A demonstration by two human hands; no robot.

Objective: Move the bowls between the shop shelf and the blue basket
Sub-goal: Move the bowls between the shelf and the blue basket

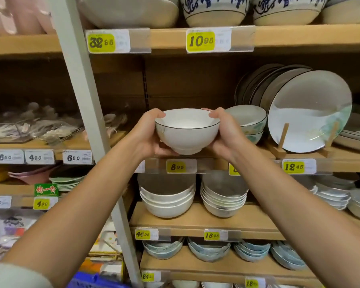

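Observation:
A white bowl with a thin dark rim is held upright in front of the middle shop shelf, just above its front edge. My left hand grips its left side, thumb over the rim. My right hand grips its right side the same way. Two similar stacked bowls stand on the shelf just behind my right hand. A corner of the blue basket shows at the bottom left, below my left forearm.
Large plates lean in a wooden rack on the right. Stacks of white bowls fill the shelf below, and pale blue dishes sit lower still. A grey upright post divides the shelving. The shelf space behind the held bowl is bare.

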